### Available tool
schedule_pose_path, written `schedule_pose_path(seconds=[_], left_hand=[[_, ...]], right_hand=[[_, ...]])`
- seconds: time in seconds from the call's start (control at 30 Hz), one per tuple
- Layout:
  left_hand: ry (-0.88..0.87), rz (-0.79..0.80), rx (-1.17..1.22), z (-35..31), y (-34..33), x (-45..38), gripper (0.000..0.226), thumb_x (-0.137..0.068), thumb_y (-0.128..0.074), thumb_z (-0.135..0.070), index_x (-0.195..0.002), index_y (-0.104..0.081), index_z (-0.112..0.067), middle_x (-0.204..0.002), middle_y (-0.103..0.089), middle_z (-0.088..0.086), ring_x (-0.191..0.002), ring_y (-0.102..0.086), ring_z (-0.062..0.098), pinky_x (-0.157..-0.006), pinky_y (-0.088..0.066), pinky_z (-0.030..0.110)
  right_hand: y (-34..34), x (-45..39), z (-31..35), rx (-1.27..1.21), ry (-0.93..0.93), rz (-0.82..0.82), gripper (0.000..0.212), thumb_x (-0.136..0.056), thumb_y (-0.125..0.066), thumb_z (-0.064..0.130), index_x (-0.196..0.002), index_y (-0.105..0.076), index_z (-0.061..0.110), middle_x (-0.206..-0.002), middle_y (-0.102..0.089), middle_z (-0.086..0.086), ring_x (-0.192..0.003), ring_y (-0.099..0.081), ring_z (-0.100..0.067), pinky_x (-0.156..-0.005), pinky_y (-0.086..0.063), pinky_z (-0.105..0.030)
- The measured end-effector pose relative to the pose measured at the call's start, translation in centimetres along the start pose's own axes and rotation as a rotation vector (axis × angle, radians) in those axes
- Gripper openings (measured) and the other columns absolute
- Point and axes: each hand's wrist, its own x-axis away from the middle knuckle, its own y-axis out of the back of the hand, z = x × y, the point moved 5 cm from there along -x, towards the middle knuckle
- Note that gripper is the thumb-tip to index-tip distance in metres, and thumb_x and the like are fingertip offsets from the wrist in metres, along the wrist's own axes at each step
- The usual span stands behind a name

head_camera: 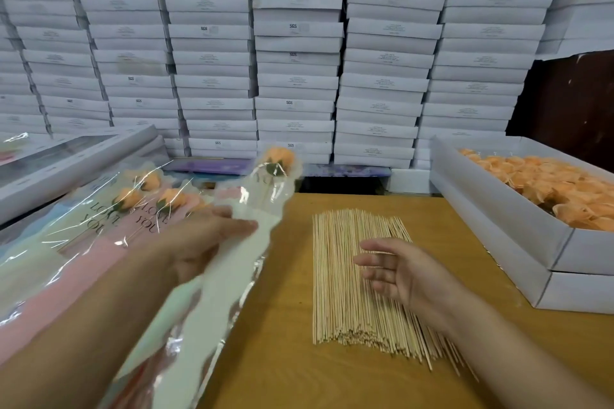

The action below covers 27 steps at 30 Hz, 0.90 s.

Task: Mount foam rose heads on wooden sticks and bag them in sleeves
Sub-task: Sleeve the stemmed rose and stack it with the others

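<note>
Backdrop: wall of stacked flat white cardboard boxes (295, 43) right behind our bench, nothing we need from it.
Bench: yellow-brown wooden tabletop (282, 325), everything laid out in reach.
Rose supply: long white open carton (498, 209) on the right, full of loose peach foam rose heads (545, 183).
Done pile: clear printed cellophane sleeves with bagged peach roses (143, 206) stacked on the left, looks like a handful finished so far.
Sticks: big loose bundle of thin pale wooden skewers (349, 276) lying mid-table.
In hand: one sleeved peach rose on its stick (277, 161), blurry, being carried toward the done pile, we reckon.
Left hand (206, 242): holding that sleeve around its middle, fingers laid along it.
Right hand (398, 272): empty, fingers spread loose, hovering just over the skewers.
Next up: probably pinch out a single skewer without dragging its neighbours, then grab a head from the carton.
</note>
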Motion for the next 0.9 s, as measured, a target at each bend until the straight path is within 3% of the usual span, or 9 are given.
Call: schedule_pose_path(seconds=[0.1,0.17,0.23,0.3,0.37,0.4,0.63,0.83,0.9], left_hand=[[-0.051,-0.109,-0.211,-1.0,5.3,-0.8,0.019,-0.092,-0.066,-0.002,-0.075,-0.070,-0.009,-0.066,-0.072,0.011,-0.049,-0.066,0.018,-0.042,-0.051,0.023],[-0.065,-0.163,-0.349,-1.3,8.9,-1.1,0.004,-0.090,-0.070,-0.003,-0.091,-0.073,-0.006,-0.084,-0.076,0.015,-0.066,-0.070,0.025,-0.054,-0.056,0.028],[-0.068,-0.247,-0.448,-0.9,13.1,-1.8,0.011,-0.086,-0.074,-0.004,-0.097,-0.074,-0.008,-0.090,-0.077,0.015,-0.068,-0.072,0.025,-0.056,-0.058,0.029],[-0.039,-0.331,-0.526,0.1,16.8,-2.3,0.017,-0.081,-0.081,-0.010,-0.097,-0.075,-0.010,-0.087,-0.076,0.012,-0.072,-0.071,0.027,-0.073,-0.061,0.041],[0.049,-0.396,-0.556,1.8,19.9,-2.7,0.035,-0.076,-0.086,-0.016,-0.107,-0.073,-0.010,-0.099,-0.072,0.014,-0.090,-0.068,0.037,-0.097,-0.052,0.058],[0.086,-0.420,-0.563,2.9,21.3,-2.9,0.042,-0.074,-0.088,-0.017,-0.112,-0.072,-0.011,-0.105,-0.070,0.016,-0.096,-0.066,0.041,-0.099,-0.049,0.061],[0.131,-0.669,-0.581,8.1,25.5,-3.0,0.061,-0.077,-0.087,-0.025,-0.131,-0.062,-0.011,-0.134,-0.055,0.017,-0.108,-0.051,0.035,-0.107,-0.042,0.053],[0.046,-0.686,-0.569,7.8,27.1,-2.4,0.041,-0.082,-0.083,-0.019,-0.119,-0.068,-0.012,-0.114,-0.067,0.017,-0.098,-0.061,0.039,-0.086,-0.049,0.046],[0.063,-0.678,-0.571,7.7,27.7,-2.2,0.043,-0.081,-0.083,-0.018,-0.120,-0.067,-0.007,-0.112,-0.067,0.020,-0.097,-0.062,0.039,-0.086,-0.049,0.047]], right_hand=[[0.8,-0.1,0.2,0.000,0.004,-0.020,0.035,-0.089,-0.062,0.024,-0.118,-0.065,0.004,-0.095,-0.076,-0.014,-0.072,-0.071,-0.017,-0.056,-0.056,-0.024],[1.1,-0.2,0.3,0.011,0.007,-0.027,0.040,-0.083,-0.064,0.026,-0.117,-0.066,0.005,-0.095,-0.076,-0.013,-0.072,-0.072,-0.017,-0.056,-0.056,-0.024],[1.4,-0.3,0.4,0.024,0.007,-0.033,0.039,-0.084,-0.063,0.026,-0.117,-0.066,0.006,-0.095,-0.076,-0.012,-0.073,-0.072,-0.017,-0.057,-0.057,-0.024],[1.7,-0.4,0.3,0.025,0.003,-0.038,0.030,-0.093,-0.058,0.022,-0.118,-0.065,0.006,-0.094,-0.076,-0.011,-0.074,-0.071,-0.016,-0.058,-0.057,-0.023],[1.9,-0.5,0.2,0.032,0.002,-0.043,0.027,-0.097,-0.056,0.020,-0.118,-0.065,0.006,-0.093,-0.076,-0.011,-0.073,-0.071,-0.016,-0.056,-0.056,-0.022],[1.9,-0.5,0.1,0.042,0.002,-0.044,0.026,-0.097,-0.055,0.019,-0.118,-0.064,0.007,-0.093,-0.076,-0.010,-0.073,-0.071,-0.016,-0.056,-0.056,-0.022],[2.0,-0.6,-0.1,0.078,0.004,-0.042,0.025,-0.098,-0.054,0.018,-0.118,-0.065,0.007,-0.095,-0.077,-0.010,-0.074,-0.072,-0.016,-0.059,-0.056,-0.023],[2.2,-0.7,-0.2,0.081,0.005,-0.049,0.024,-0.098,-0.053,0.015,-0.117,-0.065,0.007,-0.095,-0.076,-0.011,-0.074,-0.072,-0.016,-0.057,-0.056,-0.023],[2.2,-0.7,-0.2,0.084,0.008,-0.048,0.024,-0.098,-0.053,0.015,-0.117,-0.065,0.007,-0.095,-0.076,-0.011,-0.074,-0.072,-0.016,-0.057,-0.056,-0.023]])
